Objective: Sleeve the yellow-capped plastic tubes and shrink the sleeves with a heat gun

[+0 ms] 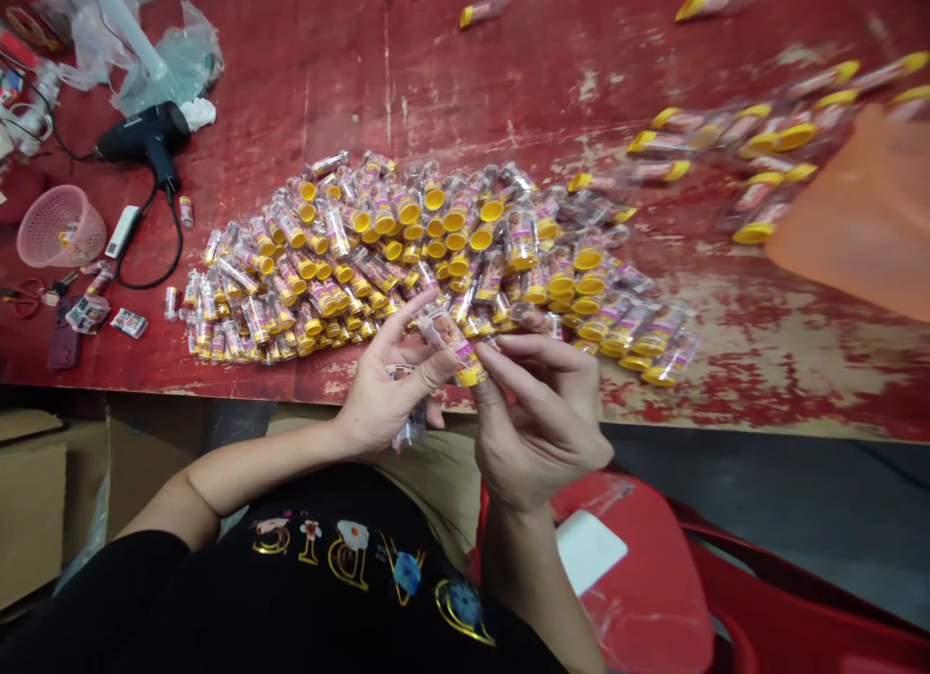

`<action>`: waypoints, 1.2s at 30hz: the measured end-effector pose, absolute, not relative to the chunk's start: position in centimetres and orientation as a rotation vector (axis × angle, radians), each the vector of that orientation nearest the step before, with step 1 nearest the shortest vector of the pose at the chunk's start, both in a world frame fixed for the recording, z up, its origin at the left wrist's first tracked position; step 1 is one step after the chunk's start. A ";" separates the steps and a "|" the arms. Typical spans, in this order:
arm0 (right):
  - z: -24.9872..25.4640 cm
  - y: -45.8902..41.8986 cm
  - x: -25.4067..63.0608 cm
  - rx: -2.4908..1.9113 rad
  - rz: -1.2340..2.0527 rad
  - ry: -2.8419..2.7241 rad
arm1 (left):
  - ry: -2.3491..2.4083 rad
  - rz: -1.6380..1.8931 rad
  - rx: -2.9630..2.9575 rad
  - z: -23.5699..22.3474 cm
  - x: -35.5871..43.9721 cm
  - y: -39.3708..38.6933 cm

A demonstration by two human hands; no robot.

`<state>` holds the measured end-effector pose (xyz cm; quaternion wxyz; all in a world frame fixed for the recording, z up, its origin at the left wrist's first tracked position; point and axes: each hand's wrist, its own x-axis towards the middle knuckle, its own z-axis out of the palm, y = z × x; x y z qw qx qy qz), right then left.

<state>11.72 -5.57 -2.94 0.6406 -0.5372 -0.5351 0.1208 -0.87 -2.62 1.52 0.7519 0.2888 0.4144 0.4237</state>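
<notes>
Two hands, one tube, held up at the table's near edge.
The left hand point(385, 383) grasps one yellow-ended tube point(451, 341) between thumb and fingers, with one more clear piece, partly hidden, in its palm; the right hand point(542, 413) pinches the same tube's yellow end in its fingertips. Just beyond, along the near edge of the table point(305, 74), lies one heap of similar tubes point(382, 253), too many to count. One looser, blurred group point(774, 132) lies toward the table's right end, beside one orange object point(864, 219). Toward the left end are one heat gun point(145, 134), one pink basket point(44, 230) and one pair of scissors point(25, 296). Below the near edge, one white card point(590, 550) rests on one red seat point(646, 587).
</notes>
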 end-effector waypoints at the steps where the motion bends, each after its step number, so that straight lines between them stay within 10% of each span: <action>1: -2.9 -5.5 11.7 -1.239 0.284 -1.228 | 0.936 0.933 0.624 1.5 -0.8 -2.6; 36: -8.2 10.1 22.4 -1.525 0.119 -1.505 | 1.100 0.877 0.180 0.4 -1.7 -1.0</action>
